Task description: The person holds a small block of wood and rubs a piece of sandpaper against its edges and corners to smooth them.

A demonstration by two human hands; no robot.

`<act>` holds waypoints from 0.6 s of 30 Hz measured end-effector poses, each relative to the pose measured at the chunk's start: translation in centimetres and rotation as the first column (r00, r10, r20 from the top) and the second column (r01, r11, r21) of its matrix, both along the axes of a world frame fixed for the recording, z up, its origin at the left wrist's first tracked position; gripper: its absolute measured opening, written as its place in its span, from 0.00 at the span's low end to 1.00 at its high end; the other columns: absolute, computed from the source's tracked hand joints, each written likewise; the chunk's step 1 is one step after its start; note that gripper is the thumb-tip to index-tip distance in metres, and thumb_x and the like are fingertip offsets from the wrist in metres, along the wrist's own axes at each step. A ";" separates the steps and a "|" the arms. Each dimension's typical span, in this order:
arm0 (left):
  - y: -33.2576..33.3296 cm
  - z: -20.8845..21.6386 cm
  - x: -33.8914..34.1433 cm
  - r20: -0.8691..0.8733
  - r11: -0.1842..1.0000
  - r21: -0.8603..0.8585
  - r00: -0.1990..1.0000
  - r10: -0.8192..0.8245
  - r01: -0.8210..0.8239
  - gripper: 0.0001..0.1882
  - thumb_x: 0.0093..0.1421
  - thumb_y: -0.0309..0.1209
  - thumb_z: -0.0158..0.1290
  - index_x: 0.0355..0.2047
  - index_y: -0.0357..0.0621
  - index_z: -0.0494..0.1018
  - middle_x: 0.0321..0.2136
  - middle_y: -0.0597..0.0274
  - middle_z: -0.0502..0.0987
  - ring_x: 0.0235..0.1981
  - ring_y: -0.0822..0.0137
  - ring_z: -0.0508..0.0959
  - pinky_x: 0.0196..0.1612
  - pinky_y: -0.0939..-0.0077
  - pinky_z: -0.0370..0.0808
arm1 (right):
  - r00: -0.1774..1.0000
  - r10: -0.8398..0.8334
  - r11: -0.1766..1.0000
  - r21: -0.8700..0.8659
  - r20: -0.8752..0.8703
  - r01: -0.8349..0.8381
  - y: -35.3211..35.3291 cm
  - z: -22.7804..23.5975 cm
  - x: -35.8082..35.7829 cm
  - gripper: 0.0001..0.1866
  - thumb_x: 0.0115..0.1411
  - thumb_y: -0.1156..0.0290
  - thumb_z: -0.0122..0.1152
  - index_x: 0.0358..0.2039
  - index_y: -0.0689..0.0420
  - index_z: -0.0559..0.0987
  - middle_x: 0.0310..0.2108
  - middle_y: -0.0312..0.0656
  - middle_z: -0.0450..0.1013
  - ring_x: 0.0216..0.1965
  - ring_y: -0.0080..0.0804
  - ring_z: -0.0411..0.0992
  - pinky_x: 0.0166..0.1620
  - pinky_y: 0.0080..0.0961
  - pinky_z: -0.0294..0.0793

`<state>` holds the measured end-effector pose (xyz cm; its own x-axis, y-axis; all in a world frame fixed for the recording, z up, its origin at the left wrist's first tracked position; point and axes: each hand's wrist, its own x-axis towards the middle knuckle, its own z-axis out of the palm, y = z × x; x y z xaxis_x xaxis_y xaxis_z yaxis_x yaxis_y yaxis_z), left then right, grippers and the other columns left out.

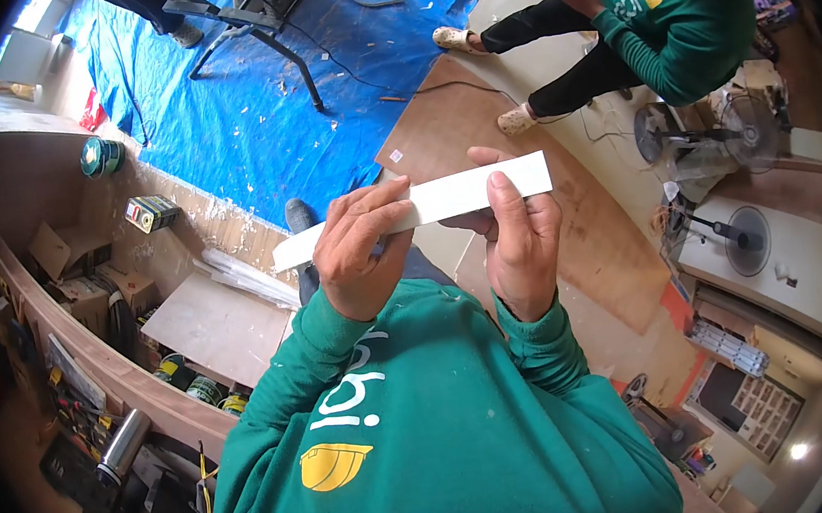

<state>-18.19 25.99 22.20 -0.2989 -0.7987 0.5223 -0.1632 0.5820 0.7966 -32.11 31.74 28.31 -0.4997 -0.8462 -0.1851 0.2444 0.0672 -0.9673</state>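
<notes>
A long, narrow white strip [450, 195] is held out in front of my chest, nearly level across the view. My left hand [362, 247] grips it left of its middle, fingers lying over the top. Past that hand, the strip's left end tapers and sticks out. Nearer the squared right end, my right hand [519, 235] pinches the strip, thumb on its upper face and fingers behind. What the strip is made of I cannot tell.
A blue tarp [245, 104] with white scraps covers the far floor under a dark metal stand [256, 22]. At the far right stands a person in green [677, 18]. Thin brown boards [570, 240] lie ahead; a curved wooden counter [89, 340] runs left, fans [745, 236] stand right.
</notes>
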 end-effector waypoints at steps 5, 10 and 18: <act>-0.1 -0.7 -0.5 -0.056 0.993 0.106 0.997 -0.047 0.052 0.15 0.41 0.15 0.61 0.31 0.38 0.74 0.38 0.52 0.80 0.39 0.55 0.80 0.41 0.69 0.74 | 1.000 -0.013 1.000 -0.007 -0.006 0.013 -0.4 0.0 -0.3 0.18 0.67 0.67 0.42 0.47 0.72 0.69 0.43 0.50 0.72 0.37 0.36 0.77 0.38 0.32 0.84; -0.4 -1.0 -0.7 -0.058 0.990 0.113 0.995 -0.076 0.083 0.18 0.40 0.14 0.61 0.33 0.39 0.73 0.38 0.50 0.80 0.39 0.55 0.80 0.42 0.69 0.74 | 1.000 -0.002 1.000 -0.005 -0.022 0.002 -0.5 -0.2 -0.5 0.19 0.68 0.67 0.42 0.47 0.71 0.69 0.44 0.51 0.72 0.38 0.37 0.77 0.38 0.31 0.83; -0.4 -1.3 -0.7 -0.003 0.989 0.133 0.997 -0.073 0.072 0.17 0.41 0.14 0.61 0.33 0.39 0.74 0.37 0.53 0.80 0.38 0.57 0.80 0.40 0.70 0.74 | 0.999 0.046 0.999 0.018 -0.003 -0.046 -0.7 -0.7 -0.8 0.21 0.68 0.64 0.42 0.50 0.71 0.68 0.36 0.49 0.75 0.38 0.36 0.77 0.37 0.29 0.83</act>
<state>-18.92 25.56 20.86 -0.3593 -0.8370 0.4127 -0.1259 0.4817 0.8672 -32.92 31.08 27.66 -0.4611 -0.8649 -0.1983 0.2370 0.0953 -0.9668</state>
